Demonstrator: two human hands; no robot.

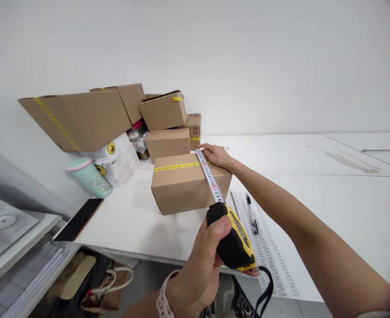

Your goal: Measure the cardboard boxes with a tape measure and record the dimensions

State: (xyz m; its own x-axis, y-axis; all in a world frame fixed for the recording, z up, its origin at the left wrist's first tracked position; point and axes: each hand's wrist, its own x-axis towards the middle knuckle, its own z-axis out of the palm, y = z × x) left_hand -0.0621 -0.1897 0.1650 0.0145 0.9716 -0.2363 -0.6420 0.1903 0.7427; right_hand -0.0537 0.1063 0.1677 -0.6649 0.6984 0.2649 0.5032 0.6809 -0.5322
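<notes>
A small cardboard box [181,187] sealed with yellow tape sits on the white table [314,194]. My left hand [198,260] is closed round the yellow and black tape measure case [234,238] at the table's near edge. The white tape blade [210,176] runs from the case across the box's top. My right hand [216,155] pinches the blade's end down at the box's far right corner, arm stretched over the table.
Several more cardboard boxes [163,110] are piled behind, against the wall. A mint tumbler [90,176], a white carton [117,159] and a dark phone [80,217] lie left. A pen [251,214] rests on a printed sheet [267,247] to the right. Bags sit under the table.
</notes>
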